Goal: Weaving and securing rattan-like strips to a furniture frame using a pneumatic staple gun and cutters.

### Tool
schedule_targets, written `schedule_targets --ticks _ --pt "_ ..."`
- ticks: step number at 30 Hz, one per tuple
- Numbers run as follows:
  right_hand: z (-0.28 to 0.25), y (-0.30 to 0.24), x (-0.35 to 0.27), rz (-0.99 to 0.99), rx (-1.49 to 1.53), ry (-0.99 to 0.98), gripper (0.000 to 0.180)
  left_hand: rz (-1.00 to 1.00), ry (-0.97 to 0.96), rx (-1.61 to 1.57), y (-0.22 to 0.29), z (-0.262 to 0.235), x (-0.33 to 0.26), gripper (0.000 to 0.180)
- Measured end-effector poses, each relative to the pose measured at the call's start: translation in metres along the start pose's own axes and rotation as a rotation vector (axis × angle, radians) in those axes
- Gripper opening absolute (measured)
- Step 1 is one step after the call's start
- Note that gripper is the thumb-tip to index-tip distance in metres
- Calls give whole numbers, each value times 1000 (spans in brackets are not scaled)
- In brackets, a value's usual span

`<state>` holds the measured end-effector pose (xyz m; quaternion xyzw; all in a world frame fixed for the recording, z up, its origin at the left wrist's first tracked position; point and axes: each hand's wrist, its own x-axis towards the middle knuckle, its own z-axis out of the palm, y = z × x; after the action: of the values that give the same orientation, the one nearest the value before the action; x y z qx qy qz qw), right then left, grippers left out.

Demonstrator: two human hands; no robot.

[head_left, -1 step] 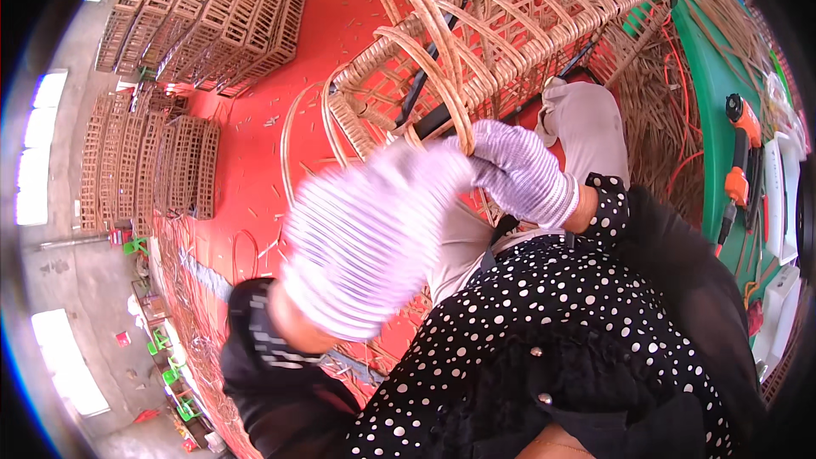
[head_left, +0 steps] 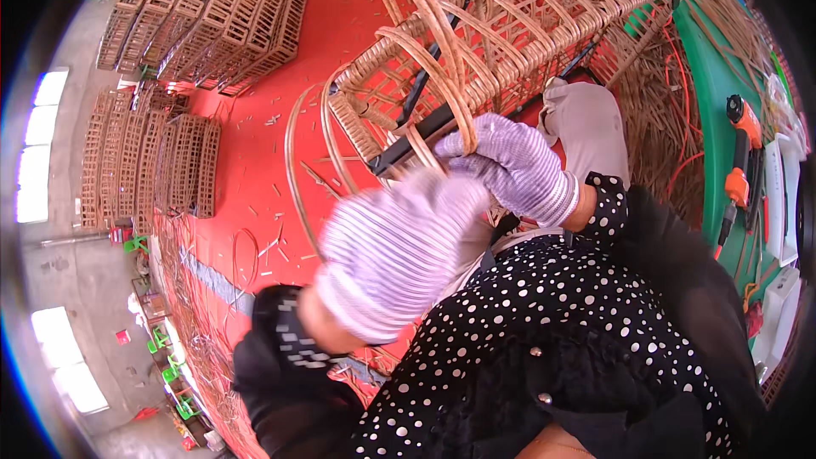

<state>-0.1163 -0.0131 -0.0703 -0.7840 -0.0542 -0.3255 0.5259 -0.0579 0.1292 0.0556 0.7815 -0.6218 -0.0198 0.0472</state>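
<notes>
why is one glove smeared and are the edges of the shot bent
In the head view, the left hand in its striped glove is smeared by motion blur, while the right hand on the rattan strip is sharp; fisheye distortion curves the stacked woven panels toward the dark rim; the windows at the left edge are blown out white.

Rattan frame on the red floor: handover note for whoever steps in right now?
Left hand: gloved, raised and blurred; what it grips cannot be told.
Right hand: gloved, closed on a tan rattan strip looping over the end of the long woven rattan frame.
Frame lies tilted across the red floor before the knees, its black metal bar showing.
Done: most of the frame is wrapped.
Left: the near end is open, loose strips hanging.
Orange power tool on the green mat, right.
</notes>
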Motion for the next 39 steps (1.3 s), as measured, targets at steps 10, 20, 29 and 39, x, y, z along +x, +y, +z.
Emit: schedule_targets --ticks 10,20,29,39 --pt "4 -8 13 459 359 -67 18 -26 613 -462 0 58 -16 12" --pt "-3 6 15 -6 -298 -274 21 39 264 -411 -3 147 -23 14" --pt "-6 -3 50 65 -339 -185 36 8 390 -548 -7 157 -23 17" --pt "-6 -12 59 -124 -807 -508 37 -15 424 -566 -9 172 -23 16"
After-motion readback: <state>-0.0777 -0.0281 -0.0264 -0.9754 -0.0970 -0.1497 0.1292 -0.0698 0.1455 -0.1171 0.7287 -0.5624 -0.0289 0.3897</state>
